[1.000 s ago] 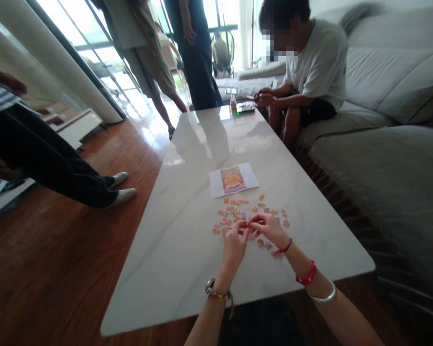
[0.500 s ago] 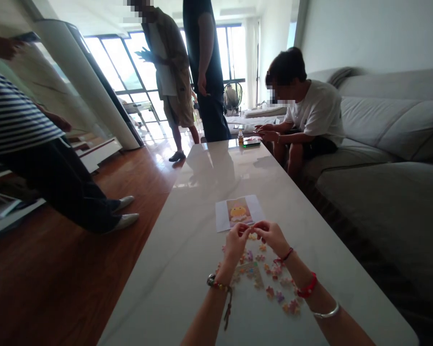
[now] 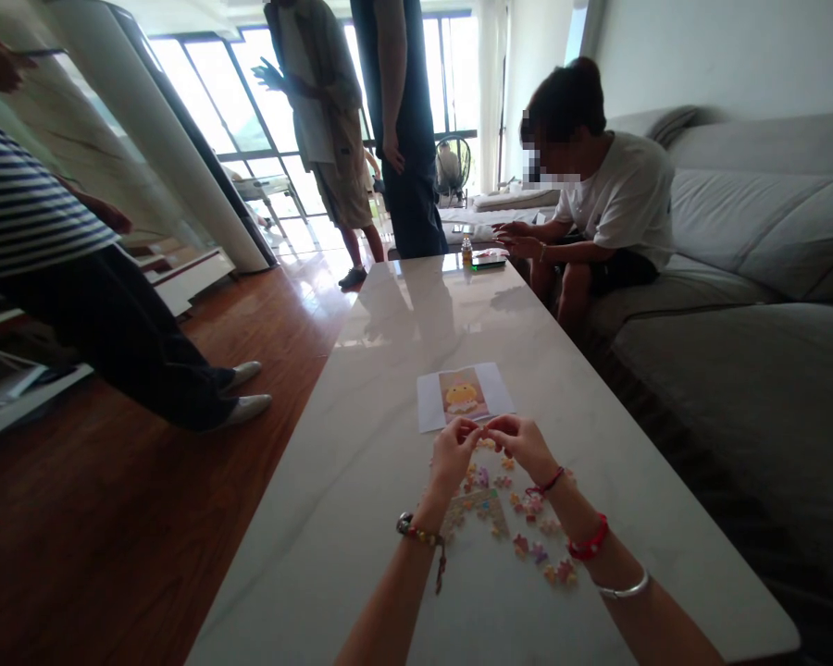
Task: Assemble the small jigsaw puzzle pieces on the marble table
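Note:
My left hand [image 3: 454, 453] and my right hand [image 3: 524, 444] meet fingertip to fingertip above the white table. Both are closed in a pinch on what looks like a small puzzle piece, mostly hidden by the fingers. Loose puzzle pieces [image 3: 565, 571] in pink, purple and yellow lie scattered beneath and between my forearms. Among them is a joined, pale corner-shaped section of puzzle [image 3: 496, 511], partly covered by my left wrist. Just beyond my hands lies a paper sheet [image 3: 464, 393] printed with a yellow character.
The marble-look table [image 3: 305, 518] stretches forward, with a small bottle [image 3: 466, 251] and a phone [image 3: 488, 263] at its far end. A seated person [image 3: 625, 199] is on the grey sofa [image 3: 750, 361] to the right. Several people stand at the left and far end.
My hands stay pinched together in nearly the same place. The view has shifted slightly, and the seated person's hands have moved a little.

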Motion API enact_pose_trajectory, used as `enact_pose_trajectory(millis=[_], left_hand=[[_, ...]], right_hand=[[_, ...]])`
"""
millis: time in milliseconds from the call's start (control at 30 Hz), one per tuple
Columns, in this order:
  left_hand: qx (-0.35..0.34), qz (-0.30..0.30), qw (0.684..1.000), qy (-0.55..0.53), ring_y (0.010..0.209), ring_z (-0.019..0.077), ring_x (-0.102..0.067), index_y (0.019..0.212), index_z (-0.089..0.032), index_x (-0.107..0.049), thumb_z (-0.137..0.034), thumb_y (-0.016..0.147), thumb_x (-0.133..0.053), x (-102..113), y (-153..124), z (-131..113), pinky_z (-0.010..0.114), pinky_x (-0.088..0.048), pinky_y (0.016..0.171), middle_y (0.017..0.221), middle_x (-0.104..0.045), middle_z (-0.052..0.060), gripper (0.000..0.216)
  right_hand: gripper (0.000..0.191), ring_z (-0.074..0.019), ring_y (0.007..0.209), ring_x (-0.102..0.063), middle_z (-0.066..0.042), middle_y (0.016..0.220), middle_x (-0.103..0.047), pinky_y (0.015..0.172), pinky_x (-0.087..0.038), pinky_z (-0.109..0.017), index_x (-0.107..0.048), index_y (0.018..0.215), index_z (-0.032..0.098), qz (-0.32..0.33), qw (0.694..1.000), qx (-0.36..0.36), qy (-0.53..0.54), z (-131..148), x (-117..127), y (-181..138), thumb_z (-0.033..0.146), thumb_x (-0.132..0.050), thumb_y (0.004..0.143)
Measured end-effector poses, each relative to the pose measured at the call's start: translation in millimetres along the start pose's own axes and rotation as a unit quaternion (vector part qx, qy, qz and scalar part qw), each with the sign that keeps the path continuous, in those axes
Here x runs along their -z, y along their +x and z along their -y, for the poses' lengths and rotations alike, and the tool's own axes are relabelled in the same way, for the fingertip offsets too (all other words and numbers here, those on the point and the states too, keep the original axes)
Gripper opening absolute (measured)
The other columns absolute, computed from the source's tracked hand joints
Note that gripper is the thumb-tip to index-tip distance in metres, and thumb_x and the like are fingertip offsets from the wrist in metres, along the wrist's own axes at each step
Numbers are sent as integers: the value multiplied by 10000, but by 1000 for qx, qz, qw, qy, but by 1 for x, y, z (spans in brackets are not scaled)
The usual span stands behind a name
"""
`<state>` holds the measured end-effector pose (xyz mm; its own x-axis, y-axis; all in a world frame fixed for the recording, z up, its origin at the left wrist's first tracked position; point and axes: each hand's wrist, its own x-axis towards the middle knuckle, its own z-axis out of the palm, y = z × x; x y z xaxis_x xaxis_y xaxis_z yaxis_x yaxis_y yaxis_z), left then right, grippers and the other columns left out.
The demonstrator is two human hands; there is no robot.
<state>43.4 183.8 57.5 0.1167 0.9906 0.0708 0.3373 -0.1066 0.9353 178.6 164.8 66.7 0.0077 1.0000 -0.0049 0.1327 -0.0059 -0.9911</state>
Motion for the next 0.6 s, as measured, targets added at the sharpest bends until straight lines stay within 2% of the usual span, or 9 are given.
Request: enact_pose_trajectory(millis=[133, 300, 400, 500, 600], left_hand=[[2, 22, 1000, 18, 588, 106, -563, 696, -160, -560, -312, 684, -541, 4, -29, -2, 209, -426, 553, 617, -609, -1, 154], [31, 105, 992, 61, 599, 97, -556, 693, -175, -561, -291, 699, -532, 5, -107, 8, 203, -426, 575, 657, -615, -7, 120], [54, 133, 986, 86, 603, 93, -552, 701, -177, -558, -258, 715, -512, 0, -146, 15, 202, -426, 584, 674, -615, -9, 94], [54, 120, 984, 117, 624, 95, -554, 751, -180, -556, -256, 742, -480, -7, -159, 18, 209, -431, 602, 728, -618, 0, 107], [17, 76, 984, 159, 635, 94, -547, 822, -185, -547, -262, 762, -454, -9, -157, 14, 227, -433, 632, 808, -606, 15, 135]], right_hand=[[276, -80, 429, -484, -4, 547, -588, 397, -361, -189, -623, 730, 135, 33, 999, -10, -36, -1, 3, -23, 390, -596, 627], [228, -89, 458, -516, -4, 579, -613, 466, -387, -202, -634, 732, 158, 107, 982, -37, -149, -19, -2, -96, 370, -569, 677], [179, -93, 480, -519, -4, 581, -617, 508, -384, -206, -634, 720, 168, 105, 968, -35, -224, -29, -7, -136, 317, -535, 721], [150, -109, 575, -549, -16, 659, -638, 565, -389, -211, -629, 724, 175, 71, 960, -14, -272, -35, -1, -149, 265, -511, 743], [135, -122, 643, -560, -25, 716, -639, 603, -391, -218, -624, 730, 175, 31, 943, -12, -330, -39, 15, -139, 218, -496, 746]])
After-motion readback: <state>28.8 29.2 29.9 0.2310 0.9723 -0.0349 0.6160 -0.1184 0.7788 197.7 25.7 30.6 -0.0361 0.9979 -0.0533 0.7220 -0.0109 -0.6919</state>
